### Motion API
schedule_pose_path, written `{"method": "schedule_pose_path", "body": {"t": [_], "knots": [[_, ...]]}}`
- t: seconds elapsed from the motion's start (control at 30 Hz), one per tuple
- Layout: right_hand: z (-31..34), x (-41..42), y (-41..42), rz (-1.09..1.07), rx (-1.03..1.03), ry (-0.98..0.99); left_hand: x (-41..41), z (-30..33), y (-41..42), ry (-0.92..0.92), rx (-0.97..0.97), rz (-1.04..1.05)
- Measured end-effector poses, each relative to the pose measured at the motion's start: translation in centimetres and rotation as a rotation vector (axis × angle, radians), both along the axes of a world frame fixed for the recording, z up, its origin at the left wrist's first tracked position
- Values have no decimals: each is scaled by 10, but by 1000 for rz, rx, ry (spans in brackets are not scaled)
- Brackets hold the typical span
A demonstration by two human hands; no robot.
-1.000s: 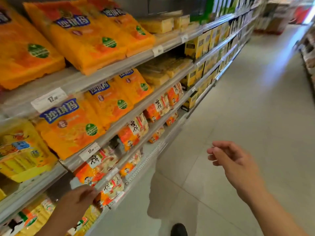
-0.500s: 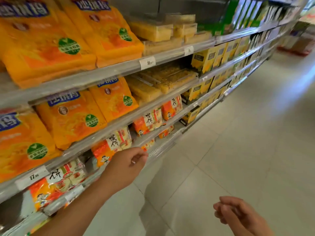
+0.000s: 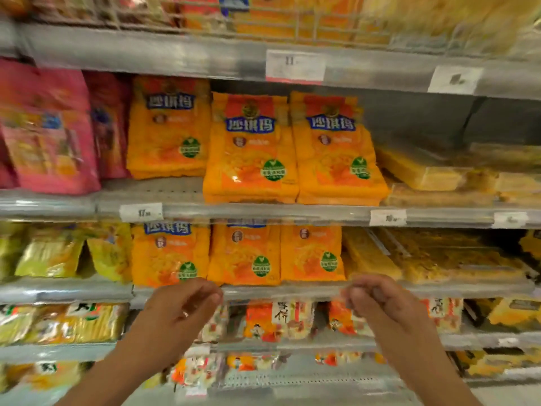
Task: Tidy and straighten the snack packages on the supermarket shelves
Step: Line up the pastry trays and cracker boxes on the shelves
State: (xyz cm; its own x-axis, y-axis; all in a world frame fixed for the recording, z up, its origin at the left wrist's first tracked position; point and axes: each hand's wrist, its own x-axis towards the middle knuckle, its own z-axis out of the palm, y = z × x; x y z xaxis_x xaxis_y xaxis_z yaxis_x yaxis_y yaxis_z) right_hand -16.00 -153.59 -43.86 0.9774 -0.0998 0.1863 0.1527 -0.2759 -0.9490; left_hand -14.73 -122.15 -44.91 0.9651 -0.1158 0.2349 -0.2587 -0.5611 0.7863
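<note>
Both hands are raised in front of the supermarket shelves, level with the front rail of the third shelf [image 3: 292,290] down. The left hand [image 3: 178,312] has its fingers [image 3: 205,294] loosely curled with the tips drawn toward the thumb, and nothing shows between them; the right hand [image 3: 377,303] is likewise loosely curled, its fingertips bunched together close to the rail, though the blur makes it hard to tell whether they touch it. Neither hand holds a package. Just above the hands, three orange snack packages [image 3: 244,253] stand side by side on that shelf, leaning back, each with a blue label and a green round sticker. On the shelf above, three more orange packages [image 3: 251,153] of the same kind stand in stacks, the two on the right set further forward than the left one. Pink bags [image 3: 49,133] sit to their left and clear-wrapped yellow cake trays [image 3: 421,171] to their right. Yellow-green bags [image 3: 49,253] fill the left end of the lower row. Below the hands, small orange-and-white packets [image 3: 278,319] line the next shelf. White price tags [image 3: 141,212] are clipped along the rails.
</note>
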Motion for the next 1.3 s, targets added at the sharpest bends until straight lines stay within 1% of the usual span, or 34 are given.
{"method": "schedule_pose_path", "body": {"t": [0.13, 0.2, 0.27, 0.37, 0.5, 0.57, 0.67, 0.73, 0.8, 0.83, 0.87, 0.9, 0.93, 1.03, 1.07, 1.13, 1.2, 1.3], "knots": [[49, 61, 35, 144, -50, -107, 30, 33, 16, -125, 11, 94], [71, 88, 53, 187, -69, -173, 49, 52, 24, -175, 15, 113], [95, 110, 73, 218, -105, -257, 70, 73, 36, -245, 62, 114], [142, 140, 97, 255, -146, -412, 100, 125, 50, -423, 154, 108], [219, 168, 119, 264, -220, -588, 134, 210, 63, -683, 201, 111], [255, 180, 127, 209, -306, -712, 152, 247, 65, -822, 228, 124], [303, 198, 135, 75, -455, -888, 186, 290, 62, -1019, 343, 211], [335, 209, 138, -55, -583, -1004, 208, 303, 56, -1055, 429, 307], [367, 226, 138, -180, -815, -1116, 223, 303, 48, -1043, 447, 415], [382, 233, 138, -235, -970, -1115, 229, 299, 44, -1040, 445, 455], [395, 239, 139, -288, -1111, -1070, 233, 296, 42, -1039, 444, 482], [406, 244, 140, -327, -1218, -1003, 236, 293, 42, -1036, 436, 498], [413, 249, 140, -342, -1281, -931, 238, 292, 43, -1027, 420, 508], [421, 257, 135, -244, -1289, -729, 241, 291, 44, -977, 435, 526], [422, 259, 133, -222, -1332, -703, 241, 291, 45, -963, 455, 543], [428, 260, 129, -211, -1424, -717, 242, 292, 43, -924, 499, 573], [443, 258, 129, -175, -1412, -703, 243, 292, 42, -888, 552, 586], [462, 256, 130, -59, -1360, -595, 246, 291, 43, -914, 604, 592]]}}
